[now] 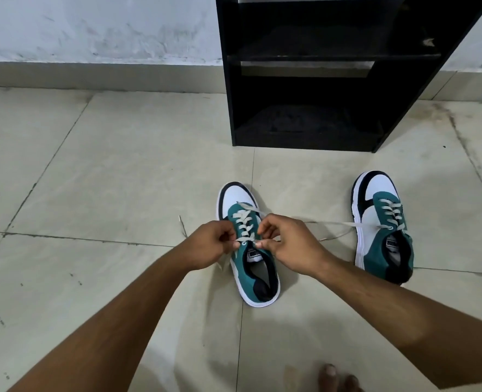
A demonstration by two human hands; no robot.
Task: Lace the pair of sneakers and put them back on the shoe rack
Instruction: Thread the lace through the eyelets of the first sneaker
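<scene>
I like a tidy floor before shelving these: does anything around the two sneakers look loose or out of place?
Yes. The far sneaker has a loose lace trailing flat across the floor tiles toward the near sneaker, whose laces both hands, left hand and right hand, are pinching. The shoe rack looks undisturbed.

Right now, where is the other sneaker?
In the head view, the other sneaker stands on the floor at right, beside the right hand, in front of the rack.
</scene>
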